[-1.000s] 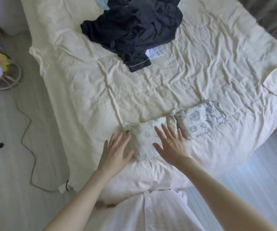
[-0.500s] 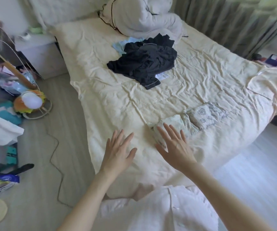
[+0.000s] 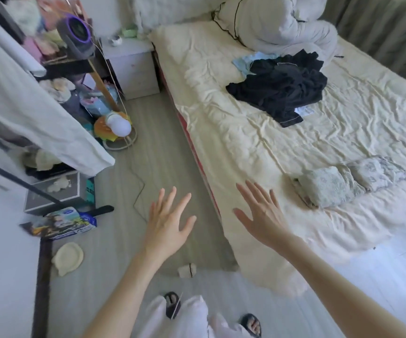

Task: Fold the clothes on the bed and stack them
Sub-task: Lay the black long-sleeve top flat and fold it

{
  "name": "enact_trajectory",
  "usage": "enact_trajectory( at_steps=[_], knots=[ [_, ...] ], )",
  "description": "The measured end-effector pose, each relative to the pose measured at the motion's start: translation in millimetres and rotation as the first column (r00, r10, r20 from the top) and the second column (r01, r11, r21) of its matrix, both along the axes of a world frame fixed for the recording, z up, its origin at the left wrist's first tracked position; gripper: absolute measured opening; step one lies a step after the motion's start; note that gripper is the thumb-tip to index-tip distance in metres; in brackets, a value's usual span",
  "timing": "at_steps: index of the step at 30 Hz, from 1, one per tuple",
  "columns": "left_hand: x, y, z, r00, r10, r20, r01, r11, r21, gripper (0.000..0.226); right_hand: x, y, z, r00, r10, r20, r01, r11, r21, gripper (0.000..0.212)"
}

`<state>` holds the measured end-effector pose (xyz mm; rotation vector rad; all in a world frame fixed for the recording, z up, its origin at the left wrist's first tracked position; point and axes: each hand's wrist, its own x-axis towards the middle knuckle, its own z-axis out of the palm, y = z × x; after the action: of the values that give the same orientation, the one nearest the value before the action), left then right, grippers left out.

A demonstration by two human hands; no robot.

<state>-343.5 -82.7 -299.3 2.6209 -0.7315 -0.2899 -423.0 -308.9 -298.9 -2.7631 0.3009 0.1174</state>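
Note:
Two folded patterned pieces lie side by side near the foot of the cream bed (image 3: 245,132): a greenish one (image 3: 328,186) and a white one with grey prints (image 3: 377,173). A crumpled pile of black clothes (image 3: 282,86) sits further up the bed, with a light blue garment (image 3: 245,62) under its far edge. My left hand (image 3: 167,223) hovers over the floor beside the bed, fingers spread and empty. My right hand (image 3: 263,215) hovers over the bed's near corner, fingers spread, left of the greenish piece and not touching it.
A white bundle of bedding (image 3: 277,23) lies at the head of the bed. A nightstand (image 3: 131,67) stands at the bed's far left. Cluttered shelves (image 3: 58,69), boxes (image 3: 58,193), a lamp (image 3: 119,128) and a cable (image 3: 138,186) crowd the floor on the left.
Both hands have lifted off the greenish folded piece and drawn back to the left. The view has swung left and pulled back, showing the floor and shelves.

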Motion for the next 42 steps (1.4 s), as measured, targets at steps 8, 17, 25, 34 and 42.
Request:
enact_trajectory(
  at_steps=[8, 17, 25, 34, 42],
  knots=[
    [88.0, 112.9, 25.3, 0.999, 0.013, 0.042, -0.017, 0.994, 0.105, 0.059, 85.9, 91.2, 10.7, 0.999, 0.003, 0.043, -0.004, 0.999, 0.033, 0.063],
    [191.2, 105.0, 17.8, 0.998, -0.036, 0.057, 0.030, 0.996, 0.089, 0.060, 199.0, 85.8, 29.2, 0.992, -0.014, 0.129, 0.016, 1.000, -0.017, 0.065],
    [337.0, 40.5, 0.4, 0.998, 0.031, 0.047, -0.035, 0.997, 0.075, 0.061, 344.6, 14.7, 13.6, 0.992, -0.007, 0.129, 0.011, 0.999, -0.034, 0.065],
    [476.9, -45.0, 15.8, 0.998, 0.062, 0.007, -0.062, 0.998, 0.001, 0.061, 471.4, -67.5, 19.7, 0.996, -0.068, 0.053, 0.068, 0.998, -0.001, 0.064],
    [618.1, -93.4, 2.2, 0.999, -0.031, 0.014, 0.031, 0.999, 0.027, 0.060, 585.3, -116.9, 8.4, 0.983, -0.174, 0.050, 0.175, 0.985, -0.008, 0.064]
  ],
)
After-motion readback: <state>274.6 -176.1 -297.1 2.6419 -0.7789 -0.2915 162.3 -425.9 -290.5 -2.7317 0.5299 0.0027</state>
